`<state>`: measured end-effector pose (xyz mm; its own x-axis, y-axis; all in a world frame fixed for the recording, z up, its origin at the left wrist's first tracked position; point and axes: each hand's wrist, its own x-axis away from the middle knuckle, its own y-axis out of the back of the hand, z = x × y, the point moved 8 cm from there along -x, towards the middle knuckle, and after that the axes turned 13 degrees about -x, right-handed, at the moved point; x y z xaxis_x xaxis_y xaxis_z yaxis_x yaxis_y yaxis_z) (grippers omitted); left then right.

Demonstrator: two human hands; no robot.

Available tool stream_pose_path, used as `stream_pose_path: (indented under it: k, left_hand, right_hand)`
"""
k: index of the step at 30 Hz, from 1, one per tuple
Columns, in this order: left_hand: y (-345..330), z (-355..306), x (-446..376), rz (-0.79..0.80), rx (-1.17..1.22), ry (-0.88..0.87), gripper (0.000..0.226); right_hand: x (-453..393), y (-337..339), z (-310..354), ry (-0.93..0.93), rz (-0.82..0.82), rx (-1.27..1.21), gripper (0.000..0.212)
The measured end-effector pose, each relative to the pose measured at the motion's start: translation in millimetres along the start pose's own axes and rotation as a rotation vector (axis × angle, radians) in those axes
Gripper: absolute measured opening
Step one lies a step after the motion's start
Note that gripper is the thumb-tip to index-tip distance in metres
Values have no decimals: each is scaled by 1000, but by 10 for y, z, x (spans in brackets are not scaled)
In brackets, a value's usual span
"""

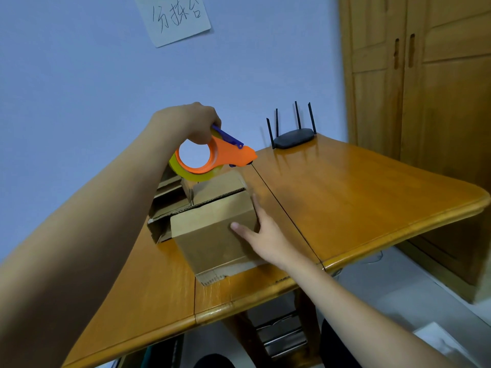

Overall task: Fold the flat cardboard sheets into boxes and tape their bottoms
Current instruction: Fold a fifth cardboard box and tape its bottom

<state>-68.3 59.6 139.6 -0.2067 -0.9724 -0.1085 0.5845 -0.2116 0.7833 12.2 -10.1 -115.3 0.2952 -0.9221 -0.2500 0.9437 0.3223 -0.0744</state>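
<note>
While taping is begun, one box [212, 229] is folded.
Tape dispenser [212, 155] gripped by left hand [191, 123]; box steadied under open right hand [261, 235]; seam untaped.

Cardboard box [212, 229] upright on wooden counter [358, 197], top flaps folded shut, seam visible across top. Right hand [261, 235] braces box's right side: thumb on near face, fingers straight along right wall. Left hand [196, 123] grips orange tape dispenser [212, 155] from above; dispenser holds yellowish tape roll and hovers at box's far top edge. More folded cardboard [164, 205] just behind and left of box. Black router [293, 136], four antennas, at counter's far edge. Handwritten paper note [175, 18] on blue wall. Wooden wardrobe [425, 88] at right.
</note>
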Motion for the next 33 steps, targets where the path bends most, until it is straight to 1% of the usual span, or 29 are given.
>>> stream_pose_path:
  k: [7, 13, 16, 19, 21, 22, 23, 24, 25, 26, 27, 28, 29, 31, 33]
  left_hand:
    - [4, 27, 21, -2, 4, 16, 44]
    - [10, 9, 52, -9, 10, 14, 43]
    - [20, 13, 73, -9, 13, 15, 42]
    - [16, 31, 94, -12, 9, 30, 43]
    - [3, 41, 102, -12, 19, 42, 44]
    - [3, 42, 108, -16, 26, 45, 45]
    - [7, 40, 112, -19, 29, 44, 45]
    - [6, 38, 111, -21, 31, 42, 44]
    - [7, 39, 110, -25, 32, 42, 43]
    - [11, 36, 110, -31, 36, 42, 43]
    - [13, 32, 109, -35, 38, 43, 42]
    - [18, 28, 110, -40, 39, 43, 42]
    - [25, 16, 109, -42, 41, 39, 41]
    - [42, -10, 109, -43, 42, 31, 42]
    - [57, -40, 120, -39, 43, 27, 41]
  right_hand:
    - [3, 92, -228, -73, -43, 173, 84]
    - [53, 91, -173, -45, -52, 295, 74]
    - [90, 100, -181, -101, -49, 361, 77]
    - [110, 123, -280, -156, -32, 393, 85]
    - [145, 140, -312, -190, -11, 388, 92]
    - [158, 164, -286, -189, -34, 365, 93]
    - [176, 201, -214, -166, -96, 324, 89]
    - [206, 254, -93, -94, -190, 285, 80]
    - [256, 301, 85, 32, -300, 252, 66]
    - [315, 293, 306, 186, -377, 254, 51]
    - [344, 214, 514, 320, -386, 291, 41]
    - [327, 72, 671, 407, -326, 364, 38]
    - [277, -110, 767, 455, -230, 471, 39]
    - [131, -428, 840, 505, -71, 737, 41]
    - [-42, -630, 848, 509, 15, 964, 40]
